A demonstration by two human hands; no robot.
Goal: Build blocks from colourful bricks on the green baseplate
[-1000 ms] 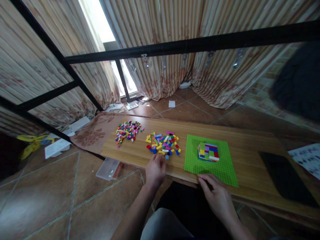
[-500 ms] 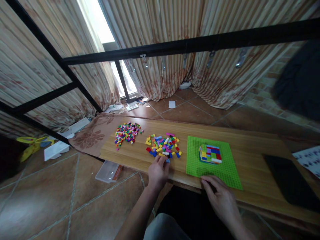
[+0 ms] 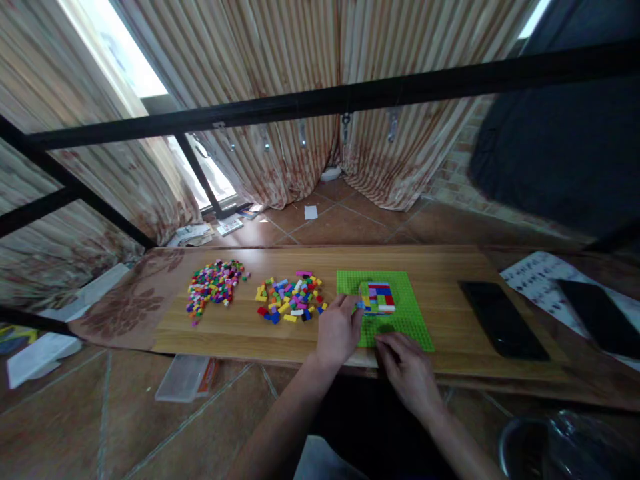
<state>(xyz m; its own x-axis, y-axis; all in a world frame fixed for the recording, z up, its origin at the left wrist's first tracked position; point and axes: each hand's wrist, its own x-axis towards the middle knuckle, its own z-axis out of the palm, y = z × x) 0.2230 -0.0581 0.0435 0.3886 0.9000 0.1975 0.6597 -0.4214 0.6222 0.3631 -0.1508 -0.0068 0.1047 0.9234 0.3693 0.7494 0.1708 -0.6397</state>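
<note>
The left hand (image 3: 340,331) and right hand (image 3: 409,372) are bare, as are both forearms (image 3: 287,417). Beyond the near edge of the surface (image 3: 240,337), plain black cloth (image 3: 357,423) covers the lap, beside a rounded patch of pale grey fabric (image 3: 324,461).

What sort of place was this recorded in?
Probably a room in someone's home: long striped beige fabric curtains hang beside a bright window, reddish-brown floor tiles lie below, and small multicoloured plastic bricks lie on a long wooden tabletop.
</note>
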